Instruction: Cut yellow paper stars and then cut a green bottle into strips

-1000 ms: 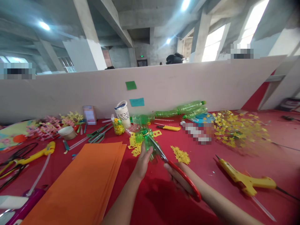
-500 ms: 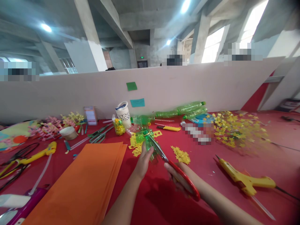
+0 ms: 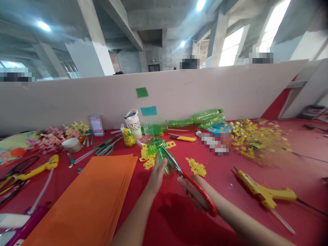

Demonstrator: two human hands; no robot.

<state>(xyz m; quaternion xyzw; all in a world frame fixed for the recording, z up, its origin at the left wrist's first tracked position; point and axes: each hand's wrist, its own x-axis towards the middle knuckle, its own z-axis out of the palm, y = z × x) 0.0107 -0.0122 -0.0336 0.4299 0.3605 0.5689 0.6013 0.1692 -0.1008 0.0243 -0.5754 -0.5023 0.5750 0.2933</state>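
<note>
My left hand is closed around a cut piece of green plastic bottle, held low over the red table. My right hand grips the red handles of a pair of scissors. The metal blades reach up and left across the green plastic, near its upper end; whether they bite into it I cannot tell. Behind the held piece lie yellow sheets with star cut-outs and more clear green plastic. Close to the right hand is a small heap of yellow stars.
Orange sheets lie at left, a yellow glue gun at right. A yellow utility knife, a white cup, green bottles and a yellow star bunch stand or lie toward the white partition.
The camera has turned slightly, so the surroundings sit a little further left in view. Both hands keep their hold on the bottle piece and scissors, with hardly any movement.
</note>
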